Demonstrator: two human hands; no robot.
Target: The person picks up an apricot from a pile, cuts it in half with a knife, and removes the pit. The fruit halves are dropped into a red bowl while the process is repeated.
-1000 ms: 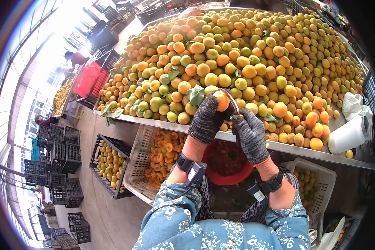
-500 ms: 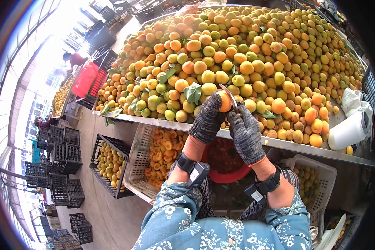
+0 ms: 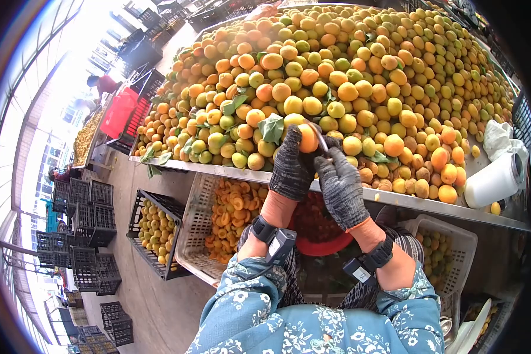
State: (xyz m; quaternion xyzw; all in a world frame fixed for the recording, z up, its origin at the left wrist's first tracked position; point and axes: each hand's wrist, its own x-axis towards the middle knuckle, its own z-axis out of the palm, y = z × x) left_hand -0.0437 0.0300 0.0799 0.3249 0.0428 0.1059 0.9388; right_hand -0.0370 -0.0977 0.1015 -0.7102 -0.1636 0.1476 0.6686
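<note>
In a dark knitted glove, my left hand [image 3: 291, 170] is closed around an orange apricot [image 3: 307, 139] at the table's front edge. My right hand [image 3: 342, 190], gloved alike, grips a small knife [image 3: 321, 137] with a curved blade. The blade lies against the right side of the apricot, and the knife's handle is hidden in my fingers. Just beyond both hands rises a large heap of apricots [image 3: 360, 88], yellow, orange and greenish, with a few green leaves [image 3: 271, 128] among them.
Below the table edge [image 3: 395, 202] stand a white crate [image 3: 186, 236] of halved apricots, a red basin [image 3: 321, 246] with dark contents, a black crate [image 3: 137, 236] and another white crate [image 3: 463, 259]. A white container [image 3: 489, 184] lies tilted at right. A person [image 3: 104, 84] is far left.
Both hands have shifted slightly left, and my right hand has turned closer to the left. The knife blade has moved from above the apricot's top to lie along its right side.
</note>
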